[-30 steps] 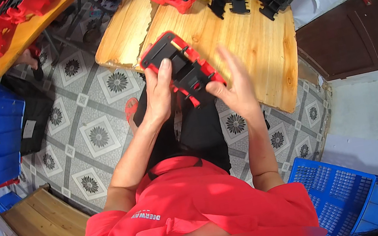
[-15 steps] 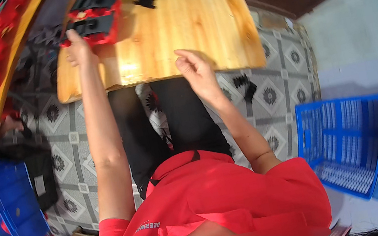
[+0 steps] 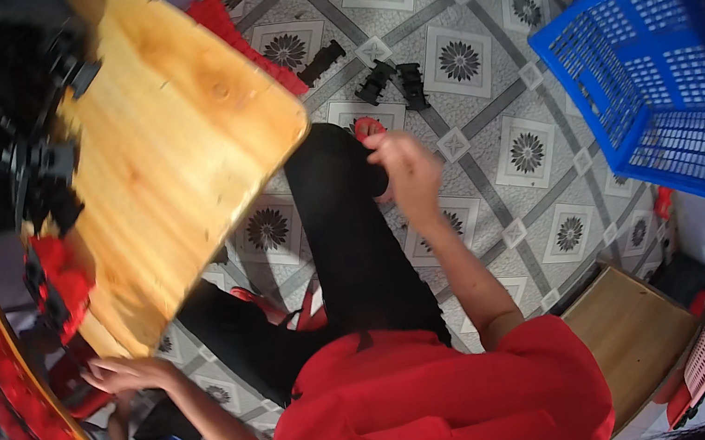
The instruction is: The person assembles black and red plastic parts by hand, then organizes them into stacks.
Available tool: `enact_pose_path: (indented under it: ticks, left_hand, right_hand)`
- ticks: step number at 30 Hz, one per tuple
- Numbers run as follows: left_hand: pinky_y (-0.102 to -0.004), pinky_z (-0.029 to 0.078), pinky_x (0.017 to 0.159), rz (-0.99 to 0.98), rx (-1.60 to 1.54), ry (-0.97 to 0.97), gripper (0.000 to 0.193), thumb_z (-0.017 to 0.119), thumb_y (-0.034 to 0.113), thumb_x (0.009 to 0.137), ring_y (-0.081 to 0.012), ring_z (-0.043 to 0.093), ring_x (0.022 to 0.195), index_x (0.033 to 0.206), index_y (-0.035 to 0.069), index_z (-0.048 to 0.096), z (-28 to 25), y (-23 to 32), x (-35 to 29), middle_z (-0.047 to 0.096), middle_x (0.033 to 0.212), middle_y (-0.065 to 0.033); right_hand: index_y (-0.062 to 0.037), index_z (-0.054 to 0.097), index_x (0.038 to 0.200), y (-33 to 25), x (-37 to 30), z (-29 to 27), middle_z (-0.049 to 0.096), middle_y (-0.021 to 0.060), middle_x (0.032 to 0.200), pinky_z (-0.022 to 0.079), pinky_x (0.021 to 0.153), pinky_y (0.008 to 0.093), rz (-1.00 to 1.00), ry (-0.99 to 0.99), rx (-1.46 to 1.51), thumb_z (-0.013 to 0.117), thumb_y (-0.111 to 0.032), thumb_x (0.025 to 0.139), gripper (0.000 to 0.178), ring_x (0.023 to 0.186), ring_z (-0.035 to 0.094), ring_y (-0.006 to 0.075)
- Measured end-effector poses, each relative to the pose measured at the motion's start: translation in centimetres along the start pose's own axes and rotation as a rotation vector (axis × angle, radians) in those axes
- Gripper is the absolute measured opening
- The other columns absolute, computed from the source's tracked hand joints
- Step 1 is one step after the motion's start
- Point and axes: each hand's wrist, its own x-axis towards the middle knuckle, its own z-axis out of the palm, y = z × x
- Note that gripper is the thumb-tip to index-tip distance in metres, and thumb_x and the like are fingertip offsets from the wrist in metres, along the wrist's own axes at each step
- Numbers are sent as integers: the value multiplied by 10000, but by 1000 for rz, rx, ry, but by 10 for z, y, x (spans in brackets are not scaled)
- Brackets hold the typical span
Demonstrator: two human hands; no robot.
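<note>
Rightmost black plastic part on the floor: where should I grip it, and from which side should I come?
Probably grip the rightmost black part across its end nearer the person, coming from above on that side with the right hand. It lies lengthwise away from the person, and the neighbouring black part on its left slants apart toward that end, leaving more room there.

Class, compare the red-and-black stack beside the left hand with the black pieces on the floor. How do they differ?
Colour: the red-and-black stack mixes two colours; the black pieces look black throughout.
Place: the stack sits at the edge of the wooden table; the pieces lie on the patterned floor.
Shared: both include black parts.
</note>
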Motion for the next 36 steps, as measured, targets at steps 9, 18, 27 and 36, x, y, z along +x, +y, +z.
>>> enact_pose_path:
  ticks: [9,18,27,36]
  left_hand:
    - [-385,415,967,57,211,-1456,411,620,79,891,-287,517,1121,1292,82,529,102,70,-256,555,1172,-138]
    - [-319,515,845,-531,70,-1446,411,615,163,960,-176,607,1029,1334,47,488,218,37,-293,560,1270,-119]
    - [-426,450,940,-990,-491,-1442,875,567,678,857,-249,540,1195,1478,103,344,225,-10,-329,444,1429,-106]
    - [-506,448,970,-1819,-218,-916,954,704,601,801,-316,519,1215,1521,165,256,303,-29,-405,397,1453,-169]
  right_hand:
    - [-46,674,1074,253,211,63,686,208,940,514,791,446,107,-431,-558,623,-320,879,340,918,664,377]
    - [-289,297,1479,325,362,339,249,137,1561,429,977,606,-250,-726,-886,800,-397,712,924,1314,414,417]
    - [-232,434,1384,383,382,364,325,95,1503,500,866,590,-432,-839,-1164,845,-400,644,863,1070,617,379]
    - [-198,629,1216,350,328,213,494,101,1318,461,909,571,-499,-1050,-1214,832,-490,602,709,1141,564,341]
